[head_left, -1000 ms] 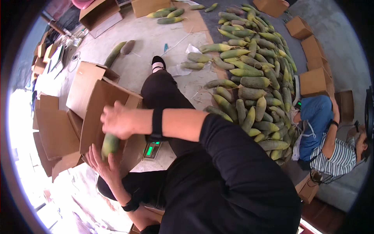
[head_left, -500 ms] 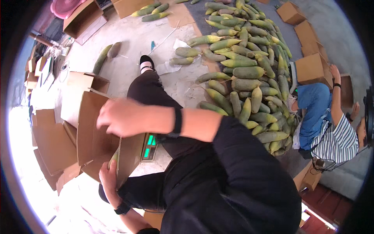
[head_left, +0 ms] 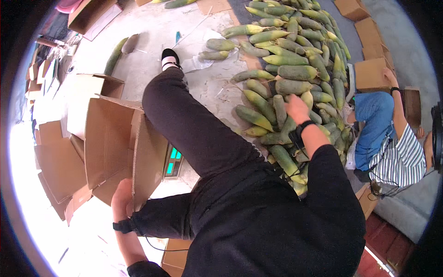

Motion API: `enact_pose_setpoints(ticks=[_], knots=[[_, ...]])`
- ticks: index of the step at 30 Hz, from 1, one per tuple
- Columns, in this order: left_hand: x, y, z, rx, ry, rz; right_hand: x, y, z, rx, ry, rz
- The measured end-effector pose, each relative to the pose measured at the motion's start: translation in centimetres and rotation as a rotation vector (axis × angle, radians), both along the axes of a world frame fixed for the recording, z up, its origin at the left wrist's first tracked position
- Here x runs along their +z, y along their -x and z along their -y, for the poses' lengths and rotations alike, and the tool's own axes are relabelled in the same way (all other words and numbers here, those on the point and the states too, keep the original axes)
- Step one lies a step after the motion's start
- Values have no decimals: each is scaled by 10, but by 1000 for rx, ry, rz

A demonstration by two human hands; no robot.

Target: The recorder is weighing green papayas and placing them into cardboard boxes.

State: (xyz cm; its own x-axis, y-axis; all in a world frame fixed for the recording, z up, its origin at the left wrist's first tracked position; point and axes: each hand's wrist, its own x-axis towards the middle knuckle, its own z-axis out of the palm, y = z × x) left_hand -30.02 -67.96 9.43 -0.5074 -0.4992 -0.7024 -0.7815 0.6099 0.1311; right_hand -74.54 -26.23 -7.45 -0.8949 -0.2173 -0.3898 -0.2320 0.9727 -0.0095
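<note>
My right hand (head_left: pixel 297 109) is down on a big heap of long green radishes (head_left: pixel 297 72), its fingers curled over a green radish (head_left: pixel 287 125) in the middle of the heap. Other radishes touch it on both sides. At the lower left, my left hand (head_left: pixel 122 193) reaches into the open cardboard box (head_left: pixel 150 159) beside my leg, close to its near wall. That hand is blurred and its fingers are partly hidden, so I cannot see what, if anything, it holds.
A scale display (head_left: pixel 173 161) glows green beside the box. More open cartons (head_left: pixel 62 164) stand at the left. Two radishes (head_left: pixel 121 54) lie apart on the floor. To the right, a person in a striped shirt (head_left: pixel 399 159) sits beside other cartons (head_left: pixel 369 74).
My right hand has moved from above the box across to the radish heap on the right. My left hand stays at the box; the radish seen beside it before is out of sight.
</note>
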Motion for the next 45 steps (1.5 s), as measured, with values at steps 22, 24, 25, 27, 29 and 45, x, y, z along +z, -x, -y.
enact_pose_setpoints(ticks=[22,24,25,27,29,45], knots=[[-14,-12,0,780,-699,-635,-12,-38,18,-154,407,37],[-12,-20,3,768,-626,-688,9,-32,55,-60,509,-5],[-11,-23,6,795,-613,-675,23,-29,73,1,595,-32],[-8,-29,11,612,-442,-688,56,-23,114,77,706,-54],[-2,-36,14,625,-421,-682,96,-20,154,158,845,-79],[57,-12,4,573,-293,-1090,212,-248,376,544,1589,994]])
